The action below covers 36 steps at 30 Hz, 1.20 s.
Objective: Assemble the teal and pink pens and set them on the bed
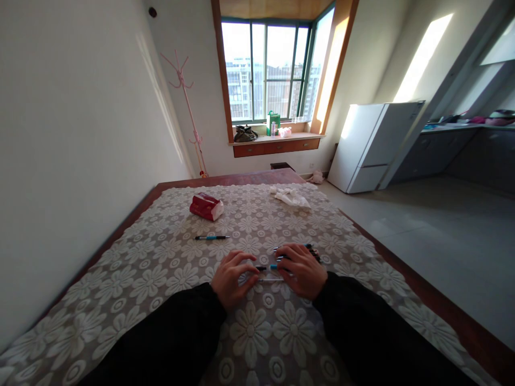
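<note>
Low over the lace tablecloth (251, 327), my two hands face each other. My left hand (233, 279) pinches a short black pen part (261, 268) between thumb and fingertips. In my right hand (301, 271) is a blue pen part (273, 266), its far end hidden by the fingers. A small gap separates the two parts. Just below them a thin, pale, clear-looking rod (270, 279) spans from one hand toward the other. Several dark pens (316, 253) lie beside and partly behind my right hand. Farther left, one blue and black pen (212, 237) lies by itself.
A red tissue pack (206, 206) sits at the back left of the cloth, and a crumpled white plastic bag (292, 198) at the back right. The table's dark red wooden edge (406, 279) shows along the right. Beyond stand a white fridge (362, 145) and a pink coat rack (185, 102).
</note>
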Each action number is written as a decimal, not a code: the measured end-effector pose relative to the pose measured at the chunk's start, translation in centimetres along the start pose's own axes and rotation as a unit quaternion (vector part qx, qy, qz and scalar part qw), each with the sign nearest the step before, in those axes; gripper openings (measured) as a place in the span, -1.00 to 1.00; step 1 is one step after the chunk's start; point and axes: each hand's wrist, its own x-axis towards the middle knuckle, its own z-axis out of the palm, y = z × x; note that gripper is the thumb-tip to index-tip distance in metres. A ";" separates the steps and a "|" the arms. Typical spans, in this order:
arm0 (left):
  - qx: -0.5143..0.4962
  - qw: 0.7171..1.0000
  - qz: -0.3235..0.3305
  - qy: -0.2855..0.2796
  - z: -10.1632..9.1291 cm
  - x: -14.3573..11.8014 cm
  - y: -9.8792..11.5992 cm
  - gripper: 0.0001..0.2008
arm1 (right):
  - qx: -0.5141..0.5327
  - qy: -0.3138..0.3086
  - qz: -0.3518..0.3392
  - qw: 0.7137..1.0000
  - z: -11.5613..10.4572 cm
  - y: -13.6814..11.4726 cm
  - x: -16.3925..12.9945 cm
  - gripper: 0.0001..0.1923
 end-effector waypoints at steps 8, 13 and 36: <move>-0.009 1.000 -0.022 0.010 0.0 -0.2 0.2 -0.91 | -0.015 -0.033 0.012 0.999 -2.2 3.3 -1.3 -0.87; -0.005 1.000 -0.018 0.015 -0.1 -0.2 0.3 -0.94 | -0.007 -0.082 0.030 0.996 -1.7 2.8 -1.6 -0.87; 0.040 0.999 0.010 -0.010 0.1 -0.2 -0.6 -0.95 | 0.012 -0.131 0.051 0.990 -0.8 2.1 -1.5 -0.92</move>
